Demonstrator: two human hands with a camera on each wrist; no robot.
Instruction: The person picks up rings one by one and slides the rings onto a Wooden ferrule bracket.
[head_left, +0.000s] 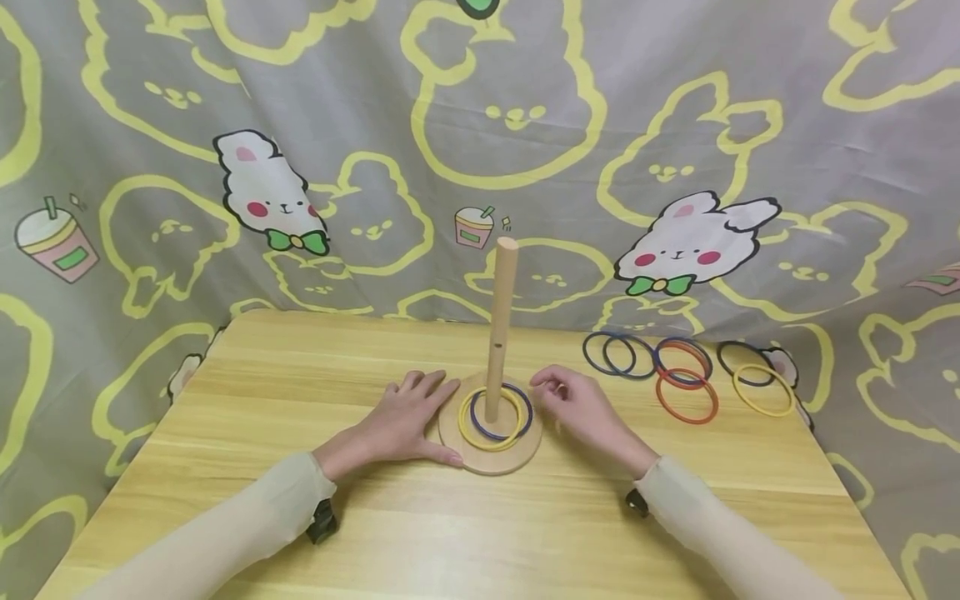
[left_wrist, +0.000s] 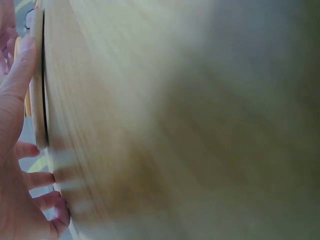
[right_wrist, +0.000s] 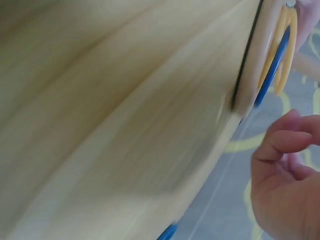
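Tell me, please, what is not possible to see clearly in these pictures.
1) Head view: part of the base rim, hidden by the left hand.
2) Left wrist view: the left hand's wrist side, cut off by the left edge.
3) Left wrist view: the table grain, blurred.
4) Right wrist view: most of a blue thing, cut off by the bottom edge.

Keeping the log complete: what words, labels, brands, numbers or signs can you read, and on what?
No readable text anywhere.
Rings, wooden post and round base: no lettering visible.
Patterned curtain: drawings only.
Black wrist gear: too small and dark to tell.
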